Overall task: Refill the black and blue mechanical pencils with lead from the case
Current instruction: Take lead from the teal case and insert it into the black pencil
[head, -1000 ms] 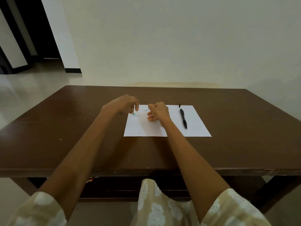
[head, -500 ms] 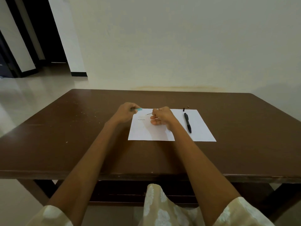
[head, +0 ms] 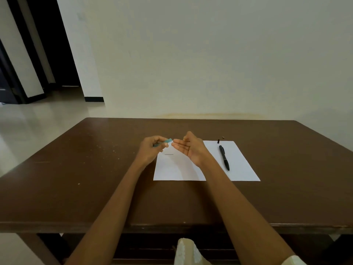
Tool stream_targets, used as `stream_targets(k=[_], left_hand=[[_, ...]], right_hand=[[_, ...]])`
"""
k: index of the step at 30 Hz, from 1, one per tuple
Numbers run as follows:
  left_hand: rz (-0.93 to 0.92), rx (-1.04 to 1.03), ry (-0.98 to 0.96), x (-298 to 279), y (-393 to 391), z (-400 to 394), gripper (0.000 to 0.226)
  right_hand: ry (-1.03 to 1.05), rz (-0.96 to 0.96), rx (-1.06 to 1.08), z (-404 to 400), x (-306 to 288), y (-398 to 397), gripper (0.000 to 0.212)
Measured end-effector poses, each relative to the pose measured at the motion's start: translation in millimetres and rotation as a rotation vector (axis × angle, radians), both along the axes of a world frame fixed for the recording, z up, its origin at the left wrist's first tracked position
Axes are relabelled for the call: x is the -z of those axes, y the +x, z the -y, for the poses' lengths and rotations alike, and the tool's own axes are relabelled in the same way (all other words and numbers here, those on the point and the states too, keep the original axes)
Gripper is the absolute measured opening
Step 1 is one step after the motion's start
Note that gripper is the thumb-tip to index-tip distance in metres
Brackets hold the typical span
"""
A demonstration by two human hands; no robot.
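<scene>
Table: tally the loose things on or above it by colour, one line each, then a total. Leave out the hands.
Black: 2, the black pencil and the small black cap beyond its far end
Teal: 1, the teal piece held above the paper
White: 1, the paper sheet
Dark and thin: 1, the lead stick lying on the paper
Brown: 1, a tiny bit on the table
Total: 6

brown table (head: pixel 76 169), white paper sheet (head: pixel 242 169), cream wall (head: pixel 210 54), dark doorway (head: pixel 47 54)

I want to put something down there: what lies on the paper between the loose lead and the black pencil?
In the head view, only the right hand hovers there; what shows of the paper between the lead and the black pencil is bare.
</scene>
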State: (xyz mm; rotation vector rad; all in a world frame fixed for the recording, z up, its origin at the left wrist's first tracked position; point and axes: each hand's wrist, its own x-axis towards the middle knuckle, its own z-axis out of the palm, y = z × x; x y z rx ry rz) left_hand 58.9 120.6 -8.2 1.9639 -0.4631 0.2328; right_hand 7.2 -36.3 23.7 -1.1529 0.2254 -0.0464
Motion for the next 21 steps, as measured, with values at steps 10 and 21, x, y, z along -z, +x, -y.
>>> stream_targets(k=[10,21], left_hand=[[0.234,0.014,0.050,1.0,-10.7,0.6,0.018],[0.473,-0.088,0.028,2.0,-11.6,-5.4,0.033]], right_hand=[[0.022,-0.001,-0.033,-5.6,0.0,-4.9,0.014],[-0.022,-0.001,-0.008,-9.0,-7.9,-2.9,0.018]])
